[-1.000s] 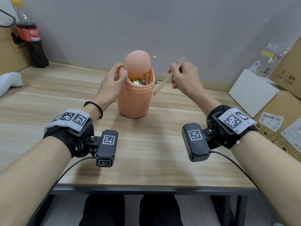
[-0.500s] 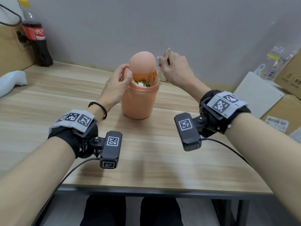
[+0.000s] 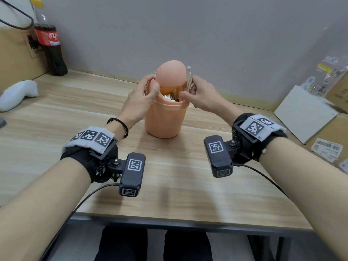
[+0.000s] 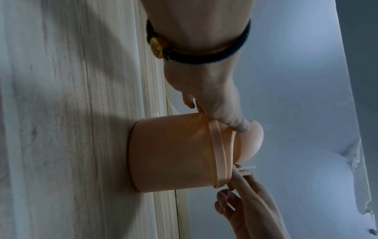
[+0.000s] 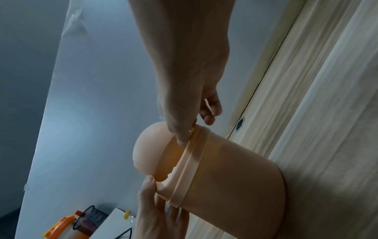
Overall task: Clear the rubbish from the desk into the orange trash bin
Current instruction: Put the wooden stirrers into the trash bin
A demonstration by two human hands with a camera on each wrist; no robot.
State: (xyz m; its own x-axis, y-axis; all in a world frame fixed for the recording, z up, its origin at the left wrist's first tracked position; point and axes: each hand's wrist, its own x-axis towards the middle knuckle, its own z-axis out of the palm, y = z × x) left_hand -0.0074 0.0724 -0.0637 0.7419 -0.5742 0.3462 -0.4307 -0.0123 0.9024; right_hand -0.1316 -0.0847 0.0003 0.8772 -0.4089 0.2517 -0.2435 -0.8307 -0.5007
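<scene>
I count one orange bin [image 3: 165,119] standing upright on the desk [image 3: 178,176], with one domed swing lid [image 3: 171,75] tipped back so the mouth shows crumpled rubbish [image 3: 168,97] inside. I count two hands at its rim, one on each side. My left hand [image 3: 140,99] curls round the rim on the left, thumb pressing on the lid's lower edge and fingers wrapped behind the collar. My right hand [image 3: 202,96] pinches a bundle of wooden chopsticks [image 3: 188,79] between thumb and fingers; how many sticks there are I cannot tell. The sticks stand nearly upright, lower ends down inside the bin beside the lid, upper ends poking above my fingers. Further off I see one cola bottle [image 3: 49,46] at the back left, and cardboard boxes [image 3: 335,140] on the right.
</scene>
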